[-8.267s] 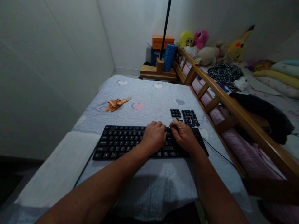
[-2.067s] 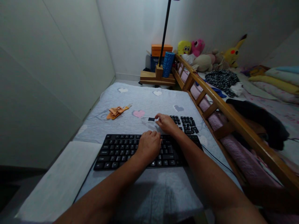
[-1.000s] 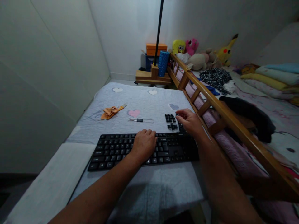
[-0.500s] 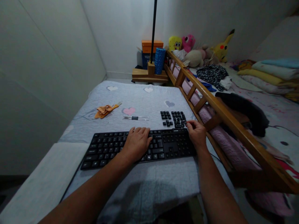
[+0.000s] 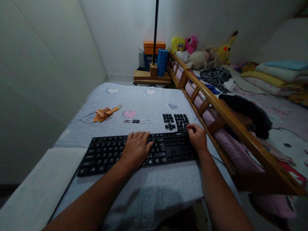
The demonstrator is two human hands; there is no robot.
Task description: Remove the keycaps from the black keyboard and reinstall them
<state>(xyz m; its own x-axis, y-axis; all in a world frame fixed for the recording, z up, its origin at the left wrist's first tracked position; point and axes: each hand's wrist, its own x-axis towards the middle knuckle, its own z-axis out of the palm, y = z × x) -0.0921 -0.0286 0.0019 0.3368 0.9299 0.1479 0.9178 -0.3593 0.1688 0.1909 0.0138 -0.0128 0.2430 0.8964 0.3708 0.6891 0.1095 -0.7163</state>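
A black keyboard (image 5: 173, 149) lies across the cloth in front of me. Its right-hand sections show bare sockets where keycaps are off, while the left and middle keys are in place. My left hand (image 5: 136, 146) rests palm down on the keyboard, fingers stretched out. Just behind the keyboard's right end, loose black keycaps (image 5: 181, 120) lie in neat groups. My right hand (image 5: 197, 136) pinches thumb and forefinger on a keycap at the near right corner of these groups; the fingers partly hide it. A wire keycap puller (image 5: 136, 121) with a dark grip lies behind the keyboard.
An orange cloth (image 5: 103, 114) and a brush (image 5: 117, 107) lie at the back left. A wooden bed rail (image 5: 216, 106) runs close along the right side. A black pole (image 5: 155, 35) on a wooden base stands beyond the quilted cover (image 5: 134, 96).
The view has shifted slightly, so everything sits a little further left. My right hand stays pinched at the corner of the keycap groups, and my left hand stays on the keyboard.
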